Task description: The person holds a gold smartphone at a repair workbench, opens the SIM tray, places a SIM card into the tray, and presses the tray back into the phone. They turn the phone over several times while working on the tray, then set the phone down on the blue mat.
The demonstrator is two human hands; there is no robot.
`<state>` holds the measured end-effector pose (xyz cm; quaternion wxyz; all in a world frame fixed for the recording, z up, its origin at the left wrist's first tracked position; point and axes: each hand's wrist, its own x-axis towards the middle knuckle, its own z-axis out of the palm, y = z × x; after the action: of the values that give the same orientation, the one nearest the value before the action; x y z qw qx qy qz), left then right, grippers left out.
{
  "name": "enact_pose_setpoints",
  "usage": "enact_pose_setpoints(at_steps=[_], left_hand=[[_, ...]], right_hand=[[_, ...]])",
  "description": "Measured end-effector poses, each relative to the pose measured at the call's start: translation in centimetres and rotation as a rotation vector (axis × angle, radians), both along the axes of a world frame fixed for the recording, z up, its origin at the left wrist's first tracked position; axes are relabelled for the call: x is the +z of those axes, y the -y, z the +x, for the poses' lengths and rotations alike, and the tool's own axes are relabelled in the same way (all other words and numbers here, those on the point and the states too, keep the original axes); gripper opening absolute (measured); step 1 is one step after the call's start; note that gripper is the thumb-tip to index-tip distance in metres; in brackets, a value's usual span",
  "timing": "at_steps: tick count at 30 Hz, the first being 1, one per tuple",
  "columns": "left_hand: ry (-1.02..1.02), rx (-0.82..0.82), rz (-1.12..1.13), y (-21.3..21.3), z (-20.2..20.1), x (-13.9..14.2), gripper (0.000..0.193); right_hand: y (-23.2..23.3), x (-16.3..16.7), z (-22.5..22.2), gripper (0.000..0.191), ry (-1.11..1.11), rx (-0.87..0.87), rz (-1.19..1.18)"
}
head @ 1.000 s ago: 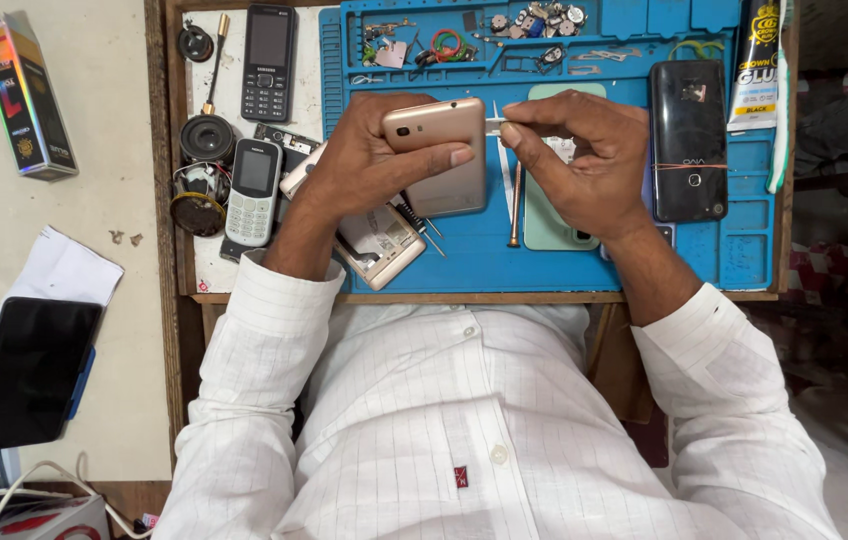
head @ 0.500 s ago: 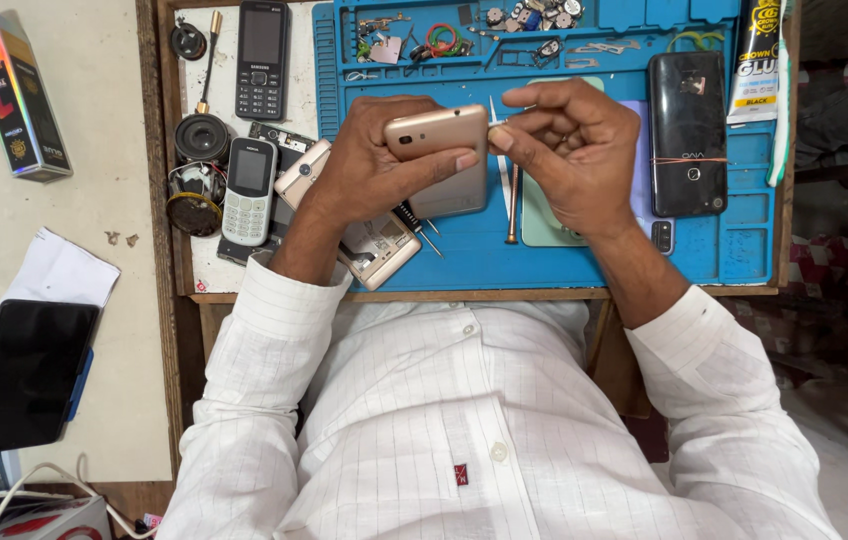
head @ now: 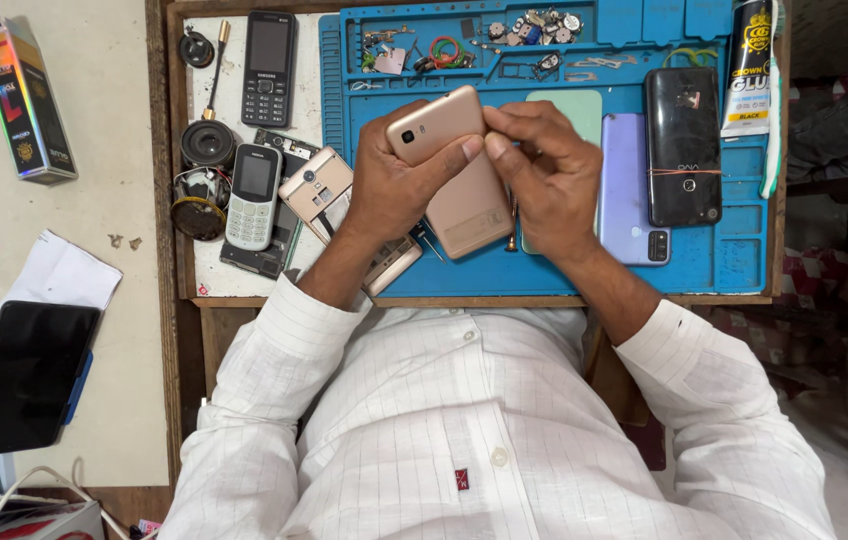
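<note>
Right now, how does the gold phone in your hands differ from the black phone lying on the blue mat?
The gold phone is held above the mat by the left hand, with the right hand at its edge; the black phone lies flat on the blue mat, untouched. Gold is partly covered by fingers; black is fully visible. Both show their backs.

A brown wooden workbench (head: 176,190) carries a blue rubber repair mat (head: 734,262), spread beneath the fingers (head: 464,150). Left of them, on the bench's pale surface, lie a black keypad phone (head: 270,68), a white keypad phone (head: 252,196), a gold phone frame (head: 316,190) and two round black speakers (head: 206,145).
</note>
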<state>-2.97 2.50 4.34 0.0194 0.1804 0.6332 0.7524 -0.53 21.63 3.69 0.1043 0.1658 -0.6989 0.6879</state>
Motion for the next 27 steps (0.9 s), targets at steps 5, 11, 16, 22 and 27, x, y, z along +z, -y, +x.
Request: enact_pose_setpoints(at_steps=[5, 11, 16, 22, 27], left_hand=[[0.048, 0.039, 0.035, 0.8, -0.3, 0.0, 0.020], [0.072, -0.041, 0.212, 2.1, 0.5, 0.2, 0.020], [0.042, -0.100, 0.336, 2.8, 0.0, 0.5, 0.022], [-0.079, 0.017, 0.378, 1.8, 0.2, 1.2, 0.080], [-0.030, -0.004, 0.420, 0.3, 1.0, 1.5, 0.093]], right_hand=[[0.9, 0.6, 0.8, 0.037, 0.048, 0.123, 0.016], [0.7, 1.9, 0.5, 0.041, 0.040, 0.360, -0.135], [0.4, 2.8, 1.3, 0.051, -0.085, 0.181, 0.241], [0.7, 3.5, 1.3, 0.040, -0.512, -0.121, 0.557], [0.9, 4.2, 1.4, 0.047, -0.689, -0.268, 0.782]])
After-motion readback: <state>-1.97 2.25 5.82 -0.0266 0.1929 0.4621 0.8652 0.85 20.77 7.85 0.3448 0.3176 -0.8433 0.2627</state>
